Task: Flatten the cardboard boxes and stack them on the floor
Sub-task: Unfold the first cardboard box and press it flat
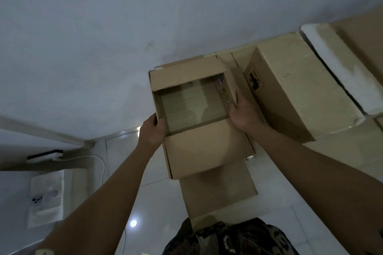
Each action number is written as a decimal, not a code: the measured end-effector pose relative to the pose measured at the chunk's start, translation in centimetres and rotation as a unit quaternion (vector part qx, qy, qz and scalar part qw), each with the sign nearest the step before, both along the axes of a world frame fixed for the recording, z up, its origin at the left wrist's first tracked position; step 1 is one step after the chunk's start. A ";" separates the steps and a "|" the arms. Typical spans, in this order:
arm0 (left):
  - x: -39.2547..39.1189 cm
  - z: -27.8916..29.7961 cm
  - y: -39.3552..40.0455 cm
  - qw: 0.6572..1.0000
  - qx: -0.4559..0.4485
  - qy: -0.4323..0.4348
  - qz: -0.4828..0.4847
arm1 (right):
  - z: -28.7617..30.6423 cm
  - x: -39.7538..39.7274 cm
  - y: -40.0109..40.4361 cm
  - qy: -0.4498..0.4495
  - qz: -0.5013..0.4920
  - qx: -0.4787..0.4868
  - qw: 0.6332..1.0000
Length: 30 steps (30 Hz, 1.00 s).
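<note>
An open box [199, 114] is held up in the middle of the view, its flaps spread and its inside seen straight through to the cardboard behind. Its left wall is gripped by the left hand [151, 130], thumb outside and fingers curled over the edge. Its right wall is gripped by the right hand [241, 112] in the same way, beside a printed label. Under the box, a flat sheet [219, 190] of cardboard is laid on the white tiled floor [157, 203]. Just to the right, a closed box [298, 93] is set on more cardboard against the wall [103, 27]. At the far left, a white cloth [46, 198] and a cable are seen on the floor.
</note>
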<state>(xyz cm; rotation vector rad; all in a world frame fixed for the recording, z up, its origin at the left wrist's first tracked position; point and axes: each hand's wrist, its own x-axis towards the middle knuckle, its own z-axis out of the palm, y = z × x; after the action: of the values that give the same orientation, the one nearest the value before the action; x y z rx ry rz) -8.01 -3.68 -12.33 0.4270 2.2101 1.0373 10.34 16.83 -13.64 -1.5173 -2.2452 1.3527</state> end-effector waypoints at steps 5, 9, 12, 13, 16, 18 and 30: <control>1.5 0.9 -0.7 0.900 -0.007 0.406 -0.158 | 2.4 0.5 -2.8 0.008 0.117 0.378 0.918; 3.7 3.3 -0.3 0.839 -0.047 0.404 -0.362 | 5.2 0.8 -5.0 -0.042 0.286 0.384 0.877; 3.6 4.9 -0.4 0.855 -0.056 0.339 -0.388 | 8.9 1.0 -5.9 -0.110 0.263 0.331 0.900; 3.6 5.5 -0.6 0.854 -0.031 0.346 -0.388 | 9.8 1.3 -5.9 -0.122 0.259 0.314 0.905; 5.0 7.5 -1.8 0.850 0.047 0.316 -0.420 | 13.4 2.2 -6.1 -0.178 0.292 0.221 0.913; 6.5 9.4 -3.0 0.881 0.070 0.201 -0.422 | 15.3 3.2 -6.5 -0.211 0.308 0.101 0.922; 10.4 3.8 -4.8 0.812 -0.124 0.214 -0.529 | 9.0 7.9 -11.3 -0.311 0.425 0.101 0.844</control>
<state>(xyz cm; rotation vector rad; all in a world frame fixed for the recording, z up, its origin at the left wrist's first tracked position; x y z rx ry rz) 2.38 -8.50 -8.52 1.6422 1.8914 0.0265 18.25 5.52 -4.63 -0.9645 -3.6082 0.6831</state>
